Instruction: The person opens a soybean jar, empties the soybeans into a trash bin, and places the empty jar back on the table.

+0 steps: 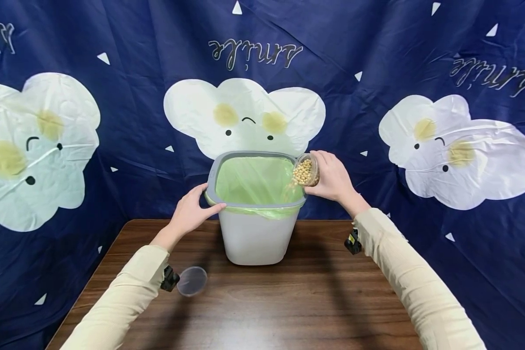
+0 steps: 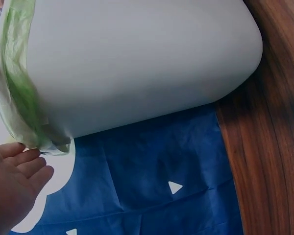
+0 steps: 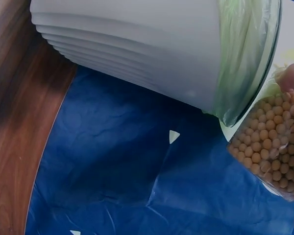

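At about eight o'clock from the bin, a round clear plastic lid (image 1: 192,281) lies flat on the dark wood-grain table (image 1: 288,311), so the jar is already uncapped. The left hand (image 1: 191,211) rests at the bin's nine o'clock side, thumb laid along the grey rim and the fingers curved against the rim's outer edge, steadying it rather than clamping it; the left wrist view shows the fingers (image 2: 27,164) loosely extended beside the bag's overhang.

The white, smooth-walled plastic waste bin (image 1: 255,238) stands upright near the table's far edge. It has rounded corners, tapers toward its base, and carries a grey hoop rim (image 1: 227,158) that traps a thin, crinkled, translucent green liner bag (image 1: 255,182).

At the bin's two o'clock corner the right hand (image 1: 332,177) wraps its fingers around a small clear plastic jar of round, pale yellow dried beans (image 1: 306,170). The jar is tipped mouth-down over the rim. Beans appear to be spilling into the liner, and the jar looks mostly full, so the emptying seems only just begun and most of the contents are left to pour.

Behind hangs a wrinkled navy cloth (image 1: 367,58) printed with white cloud faces.
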Tool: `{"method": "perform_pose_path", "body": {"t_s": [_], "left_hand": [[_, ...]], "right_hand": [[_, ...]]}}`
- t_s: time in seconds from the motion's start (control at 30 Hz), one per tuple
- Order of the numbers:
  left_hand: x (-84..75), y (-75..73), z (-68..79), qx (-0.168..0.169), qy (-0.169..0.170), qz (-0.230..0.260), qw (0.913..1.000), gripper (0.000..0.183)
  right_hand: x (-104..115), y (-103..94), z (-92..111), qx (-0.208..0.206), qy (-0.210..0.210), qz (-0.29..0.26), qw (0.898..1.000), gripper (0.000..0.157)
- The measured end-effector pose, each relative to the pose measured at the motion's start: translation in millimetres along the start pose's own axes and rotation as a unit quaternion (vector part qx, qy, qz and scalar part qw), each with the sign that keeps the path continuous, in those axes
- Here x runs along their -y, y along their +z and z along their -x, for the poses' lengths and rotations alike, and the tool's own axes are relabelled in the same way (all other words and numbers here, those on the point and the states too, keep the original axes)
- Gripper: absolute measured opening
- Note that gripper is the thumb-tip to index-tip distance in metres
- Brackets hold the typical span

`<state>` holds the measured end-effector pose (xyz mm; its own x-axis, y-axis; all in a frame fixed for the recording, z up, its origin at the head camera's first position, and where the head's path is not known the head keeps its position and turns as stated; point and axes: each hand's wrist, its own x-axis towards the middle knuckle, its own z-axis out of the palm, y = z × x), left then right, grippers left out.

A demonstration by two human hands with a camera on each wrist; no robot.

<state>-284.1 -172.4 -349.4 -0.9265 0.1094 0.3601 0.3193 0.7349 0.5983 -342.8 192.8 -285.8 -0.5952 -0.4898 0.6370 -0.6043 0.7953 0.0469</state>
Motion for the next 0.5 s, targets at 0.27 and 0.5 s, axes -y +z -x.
{"method": "perform_pose_path", "body": {"t_s": [0.27,0.5], "left_hand": [[0.1,0.3,0.1,-0.005,-0.004,0.007,1.0000,0.081],[-0.2,0.1,0.0,-0.007,-0.007,0.013,0.9999,0.081]], "right_hand": [[-1.0,-1.5,-3.1,-0.010,-0.030,0.038,0.999,0.090],[-3.7,-2.8,-4.4,-0.026,-0.042,0.049,0.998,0.091]]}}
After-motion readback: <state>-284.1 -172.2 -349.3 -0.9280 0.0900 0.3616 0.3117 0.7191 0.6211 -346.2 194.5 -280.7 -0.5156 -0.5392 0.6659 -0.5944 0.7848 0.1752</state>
